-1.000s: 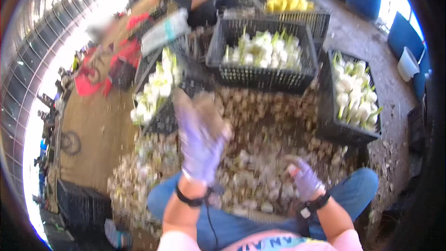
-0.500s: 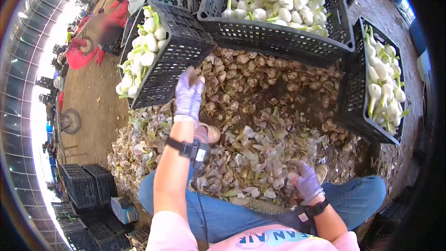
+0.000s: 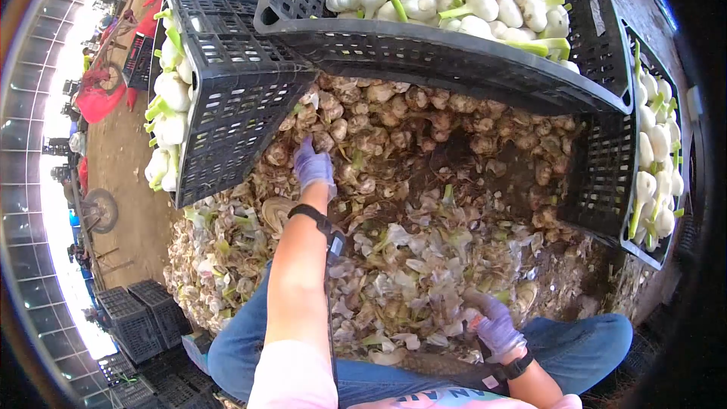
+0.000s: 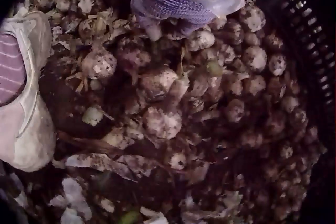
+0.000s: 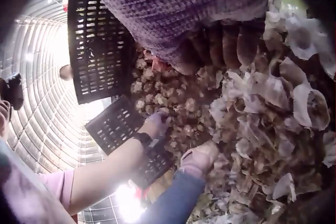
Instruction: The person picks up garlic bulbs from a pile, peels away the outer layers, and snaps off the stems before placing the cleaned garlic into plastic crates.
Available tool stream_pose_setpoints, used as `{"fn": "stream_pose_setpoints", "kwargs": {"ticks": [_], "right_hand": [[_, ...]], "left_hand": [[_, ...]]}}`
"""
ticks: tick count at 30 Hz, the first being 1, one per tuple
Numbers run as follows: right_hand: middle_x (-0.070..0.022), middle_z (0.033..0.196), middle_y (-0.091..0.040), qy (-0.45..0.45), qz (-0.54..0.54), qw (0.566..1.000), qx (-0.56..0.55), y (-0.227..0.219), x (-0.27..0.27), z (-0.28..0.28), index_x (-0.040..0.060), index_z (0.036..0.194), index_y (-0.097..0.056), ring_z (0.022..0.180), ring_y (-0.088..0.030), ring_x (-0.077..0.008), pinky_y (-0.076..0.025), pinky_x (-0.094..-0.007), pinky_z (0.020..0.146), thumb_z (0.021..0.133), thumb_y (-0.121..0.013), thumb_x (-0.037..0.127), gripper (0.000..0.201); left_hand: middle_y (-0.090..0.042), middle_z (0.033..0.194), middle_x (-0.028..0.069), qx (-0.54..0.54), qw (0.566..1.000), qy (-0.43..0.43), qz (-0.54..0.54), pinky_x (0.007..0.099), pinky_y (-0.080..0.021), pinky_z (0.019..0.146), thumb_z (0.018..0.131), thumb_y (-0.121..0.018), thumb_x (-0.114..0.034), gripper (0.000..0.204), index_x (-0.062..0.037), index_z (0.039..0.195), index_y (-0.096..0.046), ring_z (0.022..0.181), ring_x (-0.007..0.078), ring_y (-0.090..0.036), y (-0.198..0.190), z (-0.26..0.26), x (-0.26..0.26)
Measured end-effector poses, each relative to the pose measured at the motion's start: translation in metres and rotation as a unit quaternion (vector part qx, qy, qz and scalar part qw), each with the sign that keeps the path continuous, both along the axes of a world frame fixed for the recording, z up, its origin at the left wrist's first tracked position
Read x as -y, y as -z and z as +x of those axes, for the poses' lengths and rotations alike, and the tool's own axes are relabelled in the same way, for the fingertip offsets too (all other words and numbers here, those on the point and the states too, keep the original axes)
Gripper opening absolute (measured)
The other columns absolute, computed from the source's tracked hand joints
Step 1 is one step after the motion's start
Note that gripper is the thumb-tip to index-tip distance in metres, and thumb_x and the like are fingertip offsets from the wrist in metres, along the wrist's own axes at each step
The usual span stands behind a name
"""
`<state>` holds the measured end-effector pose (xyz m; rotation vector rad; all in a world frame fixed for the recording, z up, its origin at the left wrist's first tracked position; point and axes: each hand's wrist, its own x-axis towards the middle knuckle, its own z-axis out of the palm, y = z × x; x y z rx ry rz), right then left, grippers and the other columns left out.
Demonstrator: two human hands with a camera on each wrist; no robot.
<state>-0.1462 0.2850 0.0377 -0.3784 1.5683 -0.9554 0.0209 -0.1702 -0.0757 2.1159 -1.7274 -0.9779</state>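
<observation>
My left hand [image 3: 314,165], in a purple knit glove under a clear plastic one, reaches down into unpeeled garlic bulbs [image 3: 371,140] beside the left crate. In the left wrist view its fingers [image 4: 155,28] point down among soil-stained bulbs [image 4: 161,122], partly hidden by the cuff. My right hand [image 3: 497,329], gloved alike, is low over loose garlic skins [image 3: 424,280] in front of my lap. Its fingers [image 5: 231,43] are curled in the right wrist view. A small orange-red object [image 5: 157,64] shows at its grip; I cannot tell what it is.
Black crates of trimmed white garlic stand at the left [image 3: 235,98], at the back [image 3: 447,57] and at the right [image 3: 602,159], ringing the pile. My shoe [image 4: 31,134] is beside the bulbs. Stacked black crates [image 3: 140,318] stand at lower left.
My left hand has swung down from a raised position over the left crate to the bulbs. The head view has tipped down and closer; my right hand stays low near my lap.
</observation>
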Motion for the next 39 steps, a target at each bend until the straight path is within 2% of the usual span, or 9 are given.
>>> {"fn": "stream_pose_setpoints", "kwargs": {"ticks": [4,12,15,18,20,24,29,36,39], "right_hand": [[-0.0097,0.117,-0.057,0.088,-0.055,0.994,0.025,-0.026,0.017,0.002,-0.0008,0.123,-0.049,0.106,-0.054,-0.0176,-0.044,-0.0288,0.088,0.083,-0.062,0.017,0.046],[-0.0123,0.132,-0.041,0.153,-0.262,0.948,0.098,-0.099,0.054,0.025,0.0055,0.140,-0.027,0.113,-0.049,-0.0193,-0.042,-0.0326,0.094,0.087,-0.058,0.012,0.062],[-0.0137,0.123,-0.049,0.189,-0.310,0.911,0.197,-0.108,0.037,0.033,0.0042,0.134,-0.032,0.112,-0.051,-0.0203,-0.044,-0.0326,0.091,0.086,-0.058,0.010,0.054],[-0.0130,0.116,-0.052,0.287,-0.349,0.837,0.308,-0.138,0.021,0.038,0.0019,0.125,-0.037,0.107,-0.054,-0.0215,-0.046,-0.0336,0.089,0.086,-0.057,0.008,0.045],[-0.0125,0.113,-0.053,0.304,-0.309,0.851,0.298,-0.153,0.008,0.041,0.0007,0.123,-0.037,0.101,-0.058,-0.0218,-0.048,-0.0320,0.087,0.086,-0.057,0.010,0.042],[-0.0092,0.103,-0.058,0.269,-0.307,0.864,0.295,-0.149,-0.010,0.038,-0.0003,0.114,-0.047,0.097,-0.058,-0.0195,-0.048,-0.0286,0.083,0.089,-0.055,0.013,0.029],[-0.0052,0.101,-0.059,0.214,-0.338,0.917,0.003,-0.170,-0.022,0.039,0.0004,0.108,-0.054,0.089,-0.056,-0.0106,-0.047,-0.0239,0.075,0.086,-0.062,0.015,0.028],[-0.0036,0.090,-0.064,0.218,-0.314,0.920,0.086,-0.177,-0.028,0.039,0.0008,0.101,-0.061,0.081,-0.059,-0.0089,-0.049,-0.0225,0.072,0.081,-0.068,0.013,0.024],[-0.0044,0.089,-0.065,0.195,-0.276,0.931,0.134,-0.191,-0.031,0.033,0.0007,0.101,-0.062,0.081,-0.061,-0.0106,-0.050,-0.0242,0.072,0.082,-0.067,0.014,0.023]], "left_hand": [[-0.064,0.098,0.0092,-0.080,0.985,0.138,-0.065,0.0256,-0.049,0.074,0.076,-0.061,0.001,0.040,-0.0058,0.116,-0.057,0.088,0.0148,-0.060,-0.037,0.007,-0.042],[-0.064,0.100,0.0107,-0.142,0.811,0.555,0.120,0.0298,-0.048,0.081,0.075,-0.064,-0.014,0.042,-0.0031,0.115,-0.056,0.090,0.0183,-0.062,-0.257,-0.054,-0.205],[-0.063,0.101,0.0093,-0.259,0.812,0.513,0.106,0.0313,-0.049,0.082,0.074,-0.071,-0.018,0.050,-0.0041,0.119,-0.053,0.093,0.0198,-0.061,-0.285,-0.045,-0.249],[-0.057,0.111,0.0070,-0.535,0.762,0.229,0.282,0.0326,-0.043,0.093,0.064,-0.082,-0.029,0.070,-0.0070,0.122,-0.051,0.104,0.0204,-0.055,-0.301,-0.036,-0.293],[-0.052,0.119,0.0092,-0.425,0.784,0.450,0.053,0.0330,-0.038,0.098,0.066,-0.081,-0.028,0.070,-0.0045,0.124,-0.049,0.112,0.0210,-0.049,-0.284,-0.027,-0.316],[-0.049,0.122,0.0111,-0.380,0.806,0.448,-0.066,0.0327,-0.038,0.098,0.067,-0.081,-0.022,0.076,-0.0026,0.128,-0.042,0.114,0.0223,-0.048,-0.275,-0.017,-0.350],[-0.052,0.123,0.0142,-0.377,0.830,0.408,-0.056,0.0323,-0.042,0.095,0.068,-0.077,-0.012,0.078,-0.0011,0.133,-0.035,0.111,0.0225,-0.052,-0.300,-0.005,-0.370],[-0.047,0.129,0.0131,-0.337,0.808,0.475,-0.097,0.0345,-0.040,0.097,0.068,-0.076,-0.007,0.080,-0.0032,0.135,-0.032,0.115,0.0234,-0.050,-0.304,0.004,-0.383],[-0.045,0.130,0.0111,-0.509,0.776,0.366,0.072,0.0357,-0.038,0.099,0.073,-0.076,-0.024,0.075,-0.0039,0.133,-0.036,0.117,0.0220,-0.046,-0.307,0.006,-0.383]]}}
